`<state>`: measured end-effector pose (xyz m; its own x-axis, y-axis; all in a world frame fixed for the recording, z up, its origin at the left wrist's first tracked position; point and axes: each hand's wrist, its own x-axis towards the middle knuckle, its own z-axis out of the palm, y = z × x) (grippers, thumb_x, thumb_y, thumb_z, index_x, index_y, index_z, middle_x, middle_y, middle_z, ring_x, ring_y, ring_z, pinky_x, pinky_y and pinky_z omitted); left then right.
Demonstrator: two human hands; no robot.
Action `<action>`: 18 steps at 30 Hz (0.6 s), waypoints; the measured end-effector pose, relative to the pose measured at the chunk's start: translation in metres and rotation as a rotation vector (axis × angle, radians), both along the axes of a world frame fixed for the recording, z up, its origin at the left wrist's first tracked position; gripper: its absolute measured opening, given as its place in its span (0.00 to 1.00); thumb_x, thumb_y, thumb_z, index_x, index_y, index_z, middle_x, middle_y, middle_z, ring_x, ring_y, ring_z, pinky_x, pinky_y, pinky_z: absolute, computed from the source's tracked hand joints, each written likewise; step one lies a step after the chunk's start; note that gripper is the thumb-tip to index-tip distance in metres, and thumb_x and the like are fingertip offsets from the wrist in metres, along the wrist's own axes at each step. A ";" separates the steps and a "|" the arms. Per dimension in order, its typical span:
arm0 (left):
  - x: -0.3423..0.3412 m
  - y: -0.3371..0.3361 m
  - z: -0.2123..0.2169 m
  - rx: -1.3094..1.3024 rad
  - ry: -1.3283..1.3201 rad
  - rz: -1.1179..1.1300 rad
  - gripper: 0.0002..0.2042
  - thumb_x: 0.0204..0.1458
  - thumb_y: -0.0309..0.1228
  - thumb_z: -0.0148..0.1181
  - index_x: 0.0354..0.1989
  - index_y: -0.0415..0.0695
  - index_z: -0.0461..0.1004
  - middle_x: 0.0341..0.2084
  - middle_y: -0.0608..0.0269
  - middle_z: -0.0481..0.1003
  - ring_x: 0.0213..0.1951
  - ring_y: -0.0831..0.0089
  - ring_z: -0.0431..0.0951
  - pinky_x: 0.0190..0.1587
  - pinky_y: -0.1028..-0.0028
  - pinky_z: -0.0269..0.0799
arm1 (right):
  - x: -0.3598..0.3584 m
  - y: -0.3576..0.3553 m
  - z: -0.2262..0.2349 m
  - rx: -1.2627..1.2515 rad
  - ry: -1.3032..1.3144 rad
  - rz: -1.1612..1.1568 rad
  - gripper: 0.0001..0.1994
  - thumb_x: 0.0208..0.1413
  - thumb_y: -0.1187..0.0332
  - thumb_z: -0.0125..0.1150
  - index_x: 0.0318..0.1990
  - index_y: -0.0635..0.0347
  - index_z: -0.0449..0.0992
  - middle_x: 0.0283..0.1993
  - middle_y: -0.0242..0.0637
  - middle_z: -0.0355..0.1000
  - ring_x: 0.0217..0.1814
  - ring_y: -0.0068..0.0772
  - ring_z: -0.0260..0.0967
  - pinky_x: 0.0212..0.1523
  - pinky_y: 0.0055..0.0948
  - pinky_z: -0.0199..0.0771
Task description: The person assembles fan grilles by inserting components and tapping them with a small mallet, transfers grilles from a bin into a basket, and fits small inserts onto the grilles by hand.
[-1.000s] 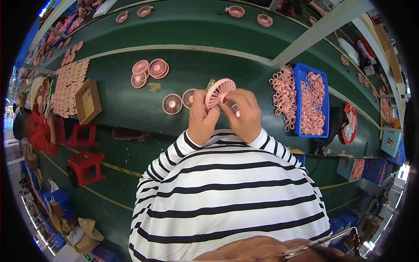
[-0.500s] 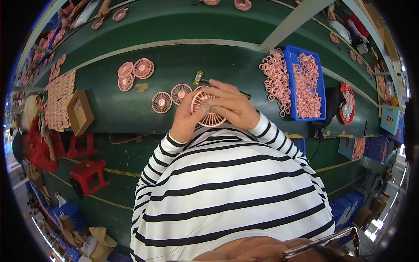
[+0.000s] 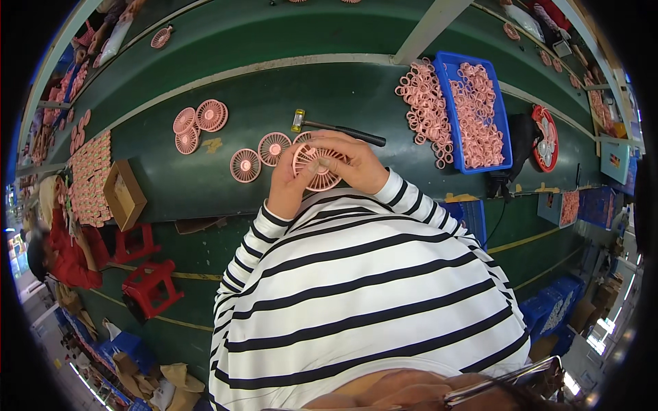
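Since a second earlier the pink fan grille (image 3: 317, 166) had come down from upright between raised fingers to lie flatter, low over the green table (image 3: 205, 185) edge, and both hands had closed in over it. The left hand (image 3: 288, 183) gripped its left rim; the right hand (image 3: 356, 164) curled across its top and right side. Two loose grilles (image 3: 259, 156) lay just left of the hands, three more (image 3: 195, 125) clustered further left — five counted on that stretch. One black-handled mallet (image 3: 336, 129) lay behind the hands. One blue tray (image 3: 473, 113) held pink rings, with a heap of rings (image 3: 421, 103) beside it — too many to count. The grille's right half was hidden; it perhaps touched the table
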<state>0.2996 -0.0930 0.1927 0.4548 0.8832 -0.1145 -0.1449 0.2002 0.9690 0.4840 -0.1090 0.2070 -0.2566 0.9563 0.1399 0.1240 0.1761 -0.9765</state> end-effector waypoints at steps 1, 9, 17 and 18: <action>0.003 0.002 0.003 -0.131 -0.072 0.010 0.18 0.60 0.30 0.53 0.55 0.36 0.62 0.45 0.58 0.72 0.46 0.75 0.73 0.48 0.75 0.71 | -0.001 0.000 -0.003 0.036 -0.046 -0.051 0.14 0.57 0.71 0.59 0.50 0.61 0.75 0.57 0.47 0.68 0.59 0.40 0.65 0.57 0.32 0.66; 0.009 0.000 0.008 -0.682 -0.334 0.035 0.14 0.63 0.25 0.42 0.56 0.38 0.61 0.48 0.53 0.69 0.49 0.66 0.74 0.51 0.67 0.75 | 0.002 -0.006 -0.011 0.377 -0.614 -0.157 0.12 0.48 0.62 0.66 0.39 0.55 0.80 0.51 0.33 0.73 0.60 0.39 0.63 0.62 0.45 0.56; 0.003 -0.002 -0.008 -0.627 -0.349 -0.108 0.16 0.62 0.26 0.41 0.57 0.35 0.61 0.49 0.52 0.69 0.50 0.64 0.74 0.53 0.66 0.73 | 0.009 -0.011 -0.011 0.411 -0.557 -0.096 0.11 0.49 0.61 0.66 0.38 0.54 0.80 0.45 0.33 0.77 0.55 0.34 0.70 0.64 0.49 0.52; 0.001 -0.003 -0.008 -0.558 -0.314 -0.188 0.17 0.62 0.27 0.42 0.58 0.34 0.60 0.50 0.51 0.69 0.51 0.62 0.74 0.54 0.64 0.72 | 0.013 -0.011 -0.011 0.431 -0.504 -0.015 0.11 0.50 0.61 0.66 0.38 0.54 0.81 0.44 0.33 0.77 0.54 0.33 0.71 0.65 0.50 0.51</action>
<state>0.3007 -0.0955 0.1849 0.6817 0.6321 -0.3685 -0.3171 0.7091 0.6298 0.4974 -0.1200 0.1964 -0.3781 0.8456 0.3768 0.5523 0.5327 -0.6413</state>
